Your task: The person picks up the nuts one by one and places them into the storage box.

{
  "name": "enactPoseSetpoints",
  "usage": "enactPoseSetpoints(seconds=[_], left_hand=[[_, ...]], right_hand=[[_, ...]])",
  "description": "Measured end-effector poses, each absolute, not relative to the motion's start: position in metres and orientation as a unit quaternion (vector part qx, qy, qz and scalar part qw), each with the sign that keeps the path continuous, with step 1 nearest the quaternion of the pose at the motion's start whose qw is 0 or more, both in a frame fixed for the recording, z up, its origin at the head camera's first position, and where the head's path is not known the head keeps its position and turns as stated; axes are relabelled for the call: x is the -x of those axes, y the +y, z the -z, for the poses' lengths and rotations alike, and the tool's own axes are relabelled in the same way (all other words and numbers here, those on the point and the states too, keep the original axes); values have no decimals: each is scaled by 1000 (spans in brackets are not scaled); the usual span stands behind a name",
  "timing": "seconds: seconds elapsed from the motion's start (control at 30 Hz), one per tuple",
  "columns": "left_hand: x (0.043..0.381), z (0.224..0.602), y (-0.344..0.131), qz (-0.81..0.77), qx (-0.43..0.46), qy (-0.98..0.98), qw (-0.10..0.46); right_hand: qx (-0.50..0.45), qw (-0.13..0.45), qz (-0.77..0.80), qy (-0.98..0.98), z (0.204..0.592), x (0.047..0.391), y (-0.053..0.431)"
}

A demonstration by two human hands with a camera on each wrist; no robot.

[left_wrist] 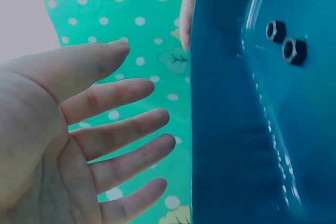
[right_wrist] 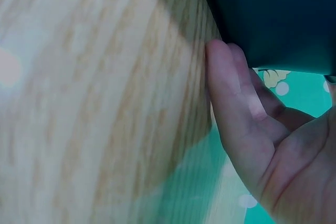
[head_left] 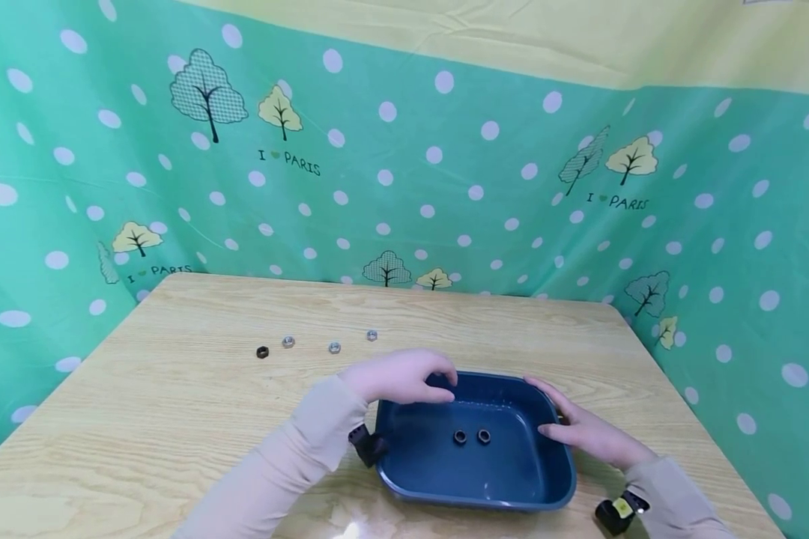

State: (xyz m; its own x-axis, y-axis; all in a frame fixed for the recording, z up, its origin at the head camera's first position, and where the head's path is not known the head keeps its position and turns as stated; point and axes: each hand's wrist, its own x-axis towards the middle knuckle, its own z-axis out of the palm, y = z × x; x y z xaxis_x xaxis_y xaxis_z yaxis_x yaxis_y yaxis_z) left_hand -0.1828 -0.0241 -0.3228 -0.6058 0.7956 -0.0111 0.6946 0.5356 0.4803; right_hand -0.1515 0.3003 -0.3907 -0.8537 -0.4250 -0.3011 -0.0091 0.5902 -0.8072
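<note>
A dark blue plastic tub (head_left: 472, 475) stands on the table, with two dark hex nuts (head_left: 472, 436) lying on its floor. Over the tub's far left corner hovers my left hand (head_left: 404, 378), nothing in its grasp; its fingers (left_wrist: 128, 129) are spread and loosely bent in the left wrist view. My right hand (head_left: 589, 430) holds the tub's right rim, thumb over the inside and fingers along the outer wall. In the right wrist view those fingers (right_wrist: 226, 72) reach low beside the tub, close to the tabletop.
Beyond the tub to the left, a black nut (head_left: 262, 352) and three silver nuts (head_left: 335, 348) lie spread on the wooden table (head_left: 141, 389). A green dotted curtain (head_left: 445, 187) hangs behind the table and along its sides.
</note>
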Motion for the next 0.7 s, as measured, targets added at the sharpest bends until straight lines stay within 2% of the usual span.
enactPoseSetpoints(seconds=[0.4,0.7], left_hand=[[188,334,-62,-264,-411,869,76],[193,345,-97,-301,-343,890,30]], right_hand=[[125,237,432,861,392,152,300],[119,243,434,859,393,152,299]])
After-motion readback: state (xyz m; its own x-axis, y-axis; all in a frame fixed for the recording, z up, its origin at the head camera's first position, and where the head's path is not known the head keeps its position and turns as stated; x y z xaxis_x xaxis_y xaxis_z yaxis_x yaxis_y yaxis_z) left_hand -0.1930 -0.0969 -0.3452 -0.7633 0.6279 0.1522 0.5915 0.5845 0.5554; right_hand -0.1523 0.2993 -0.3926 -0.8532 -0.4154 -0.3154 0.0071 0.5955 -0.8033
